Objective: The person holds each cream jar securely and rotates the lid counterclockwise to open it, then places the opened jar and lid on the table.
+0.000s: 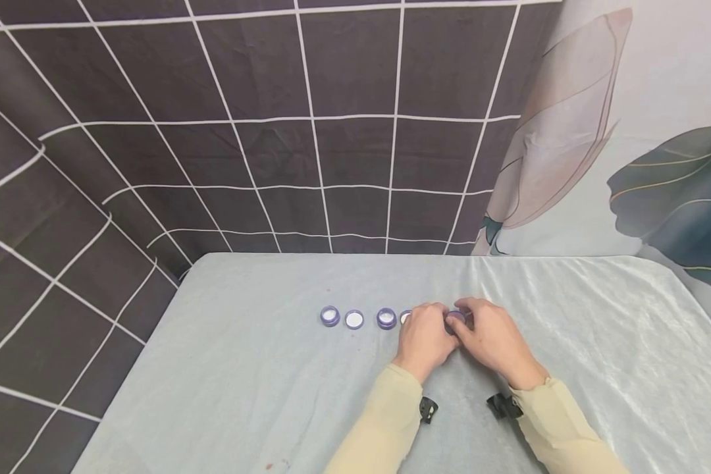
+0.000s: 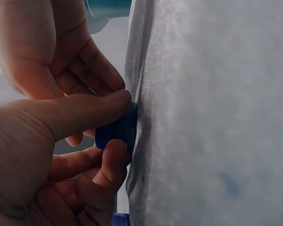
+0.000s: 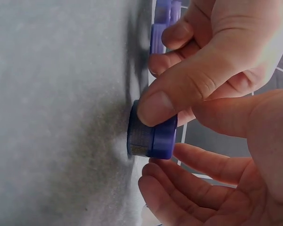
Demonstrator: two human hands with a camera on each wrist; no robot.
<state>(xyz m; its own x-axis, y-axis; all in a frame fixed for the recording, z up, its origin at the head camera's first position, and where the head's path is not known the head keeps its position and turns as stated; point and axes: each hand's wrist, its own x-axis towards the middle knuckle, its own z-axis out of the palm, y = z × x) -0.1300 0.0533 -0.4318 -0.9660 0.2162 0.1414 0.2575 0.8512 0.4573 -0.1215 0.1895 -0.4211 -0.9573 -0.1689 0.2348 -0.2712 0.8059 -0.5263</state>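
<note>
Between the two hands: one jar point(image 3: 162, 136), purple, squat and round, set at the cloth point(image 1: 243, 382); no long side, its axis upright, ribbed band next to the cloth, smooth band above. To the jar's left: left hand point(image 1: 424, 339), thumb and finger pinching it, thumb tip reaching low over the ribbed band; judged the nearer hand. To the jar's right: right hand point(image 1: 498, 339), fingers loosely curved beside it, one fingertip at the smooth band's edge; the thumb's contact is not clear, so whether this hand grips cannot be told. Ruling relation: jar upright in the middle, left pinch low on it, right fingers on the opposite side of its axis. Farther left of the jar, one row, counted outward: near disc point(image 1: 405, 317), white-faced, partly behind the left hand; near pot point(image 1: 386, 318); far disc point(image 1: 354, 320), white-faced; far pot point(image 1: 330, 316). Behind the jar, beyond the cloth: dark checked drape point(image 1: 355, 158).
</note>
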